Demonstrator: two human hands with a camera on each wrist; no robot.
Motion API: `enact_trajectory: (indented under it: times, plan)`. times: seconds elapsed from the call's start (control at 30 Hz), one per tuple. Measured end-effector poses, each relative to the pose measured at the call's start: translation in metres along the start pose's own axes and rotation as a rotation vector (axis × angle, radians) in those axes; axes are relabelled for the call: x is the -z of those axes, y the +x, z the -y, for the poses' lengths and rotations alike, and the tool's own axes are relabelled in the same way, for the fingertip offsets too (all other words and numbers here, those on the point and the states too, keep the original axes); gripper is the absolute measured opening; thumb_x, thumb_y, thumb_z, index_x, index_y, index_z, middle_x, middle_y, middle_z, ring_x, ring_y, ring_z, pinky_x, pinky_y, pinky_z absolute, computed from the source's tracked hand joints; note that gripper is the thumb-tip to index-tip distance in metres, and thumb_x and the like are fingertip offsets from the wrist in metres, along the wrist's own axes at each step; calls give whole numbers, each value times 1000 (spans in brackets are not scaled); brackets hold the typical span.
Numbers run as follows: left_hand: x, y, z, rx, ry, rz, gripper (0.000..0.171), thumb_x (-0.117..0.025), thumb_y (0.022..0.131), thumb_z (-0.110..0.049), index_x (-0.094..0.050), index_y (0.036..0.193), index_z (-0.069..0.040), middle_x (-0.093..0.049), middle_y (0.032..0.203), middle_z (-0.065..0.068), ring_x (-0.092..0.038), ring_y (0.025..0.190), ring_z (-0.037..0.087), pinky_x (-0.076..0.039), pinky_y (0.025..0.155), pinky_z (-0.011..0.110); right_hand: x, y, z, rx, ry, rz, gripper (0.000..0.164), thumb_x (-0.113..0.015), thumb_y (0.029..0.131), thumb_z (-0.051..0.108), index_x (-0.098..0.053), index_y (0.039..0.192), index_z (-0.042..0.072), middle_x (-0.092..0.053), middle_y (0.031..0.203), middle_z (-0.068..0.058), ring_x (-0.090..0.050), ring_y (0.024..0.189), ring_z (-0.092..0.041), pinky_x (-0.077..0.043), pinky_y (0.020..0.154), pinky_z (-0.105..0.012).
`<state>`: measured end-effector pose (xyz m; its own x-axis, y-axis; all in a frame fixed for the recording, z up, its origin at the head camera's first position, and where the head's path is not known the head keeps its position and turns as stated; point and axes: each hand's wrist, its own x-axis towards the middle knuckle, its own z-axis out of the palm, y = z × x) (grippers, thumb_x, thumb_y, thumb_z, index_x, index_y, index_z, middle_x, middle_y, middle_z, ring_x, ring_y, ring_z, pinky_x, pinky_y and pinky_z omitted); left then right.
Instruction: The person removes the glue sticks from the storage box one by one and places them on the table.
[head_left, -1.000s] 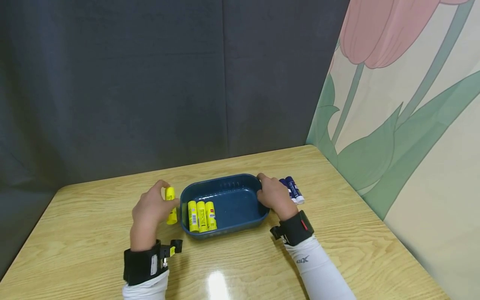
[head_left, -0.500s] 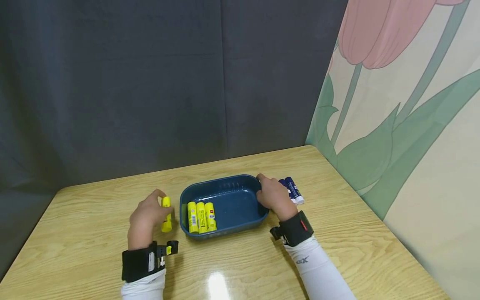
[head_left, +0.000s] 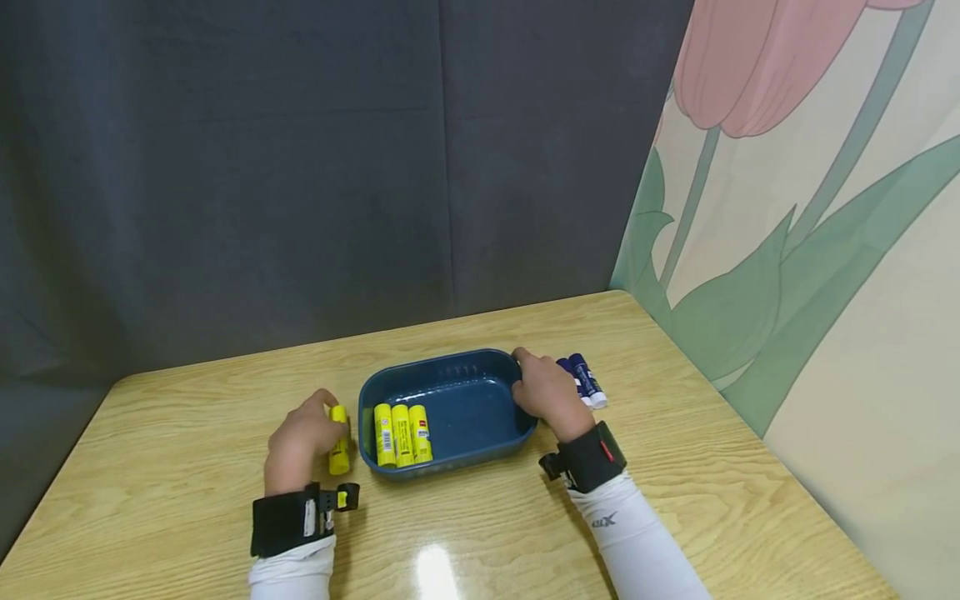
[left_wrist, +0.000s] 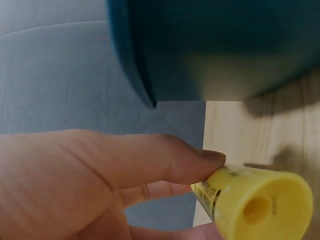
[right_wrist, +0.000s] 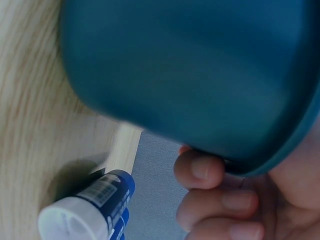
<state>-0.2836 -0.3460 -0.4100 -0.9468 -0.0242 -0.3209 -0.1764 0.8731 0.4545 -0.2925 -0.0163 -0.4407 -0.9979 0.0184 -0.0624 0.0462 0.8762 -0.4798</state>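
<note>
Between thumb and fingers my left hand (head_left: 303,433) pinches a yellow glue stick (head_left: 340,454), close to the table just left of the blue tray (head_left: 450,462). Its hollow round end (left_wrist: 272,210) faces the camera in the left wrist view. My right hand (head_left: 551,390) grips the tray's right end, thumb over the rim and fingers curled beneath it on the outside, as the right wrist view shows. Inside the tray, three yellow glue sticks (head_left: 402,435) lie side by side at the left end; the remainder of its floor is bare.
Dark blue glue sticks (head_left: 587,379) with white ends lie on the wooden table (head_left: 480,542), right of the tray and partly behind my right hand. A dark curtain (head_left: 300,183) hangs behind the table, and a flower-patterned wall (head_left: 825,317) runs along the right.
My left hand has moved the yellow glue stick toward me and down, first drawing left from the tray, then slightly back right. The right hand and the tray have stayed in place.
</note>
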Motion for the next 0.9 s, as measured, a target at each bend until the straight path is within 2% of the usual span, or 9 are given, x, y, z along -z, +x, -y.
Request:
enact_trajectory:
  times: [0.4, 0.9]
  plan:
    - [-9, 8, 2, 26, -7, 22, 47, -62, 91, -14, -45, 132, 2, -59, 112, 28, -57, 92, 38, -46, 74, 46, 1, -1, 1, 3, -3, -4, 54, -58, 92, 10, -50, 145, 8, -64, 122, -20, -59, 83, -29, -44, 56, -33]
    - [-9, 7, 1, 19, -2, 14, 48, -64, 91, -12, -45, 132, 2, -60, 112, 28, -58, 93, 39, -48, 75, 48, 0, 1, 0, 4, -5, -1, 53, -58, 92, 10, -49, 145, 9, -65, 121, -19, -59, 82, -28, -44, 55, -32]
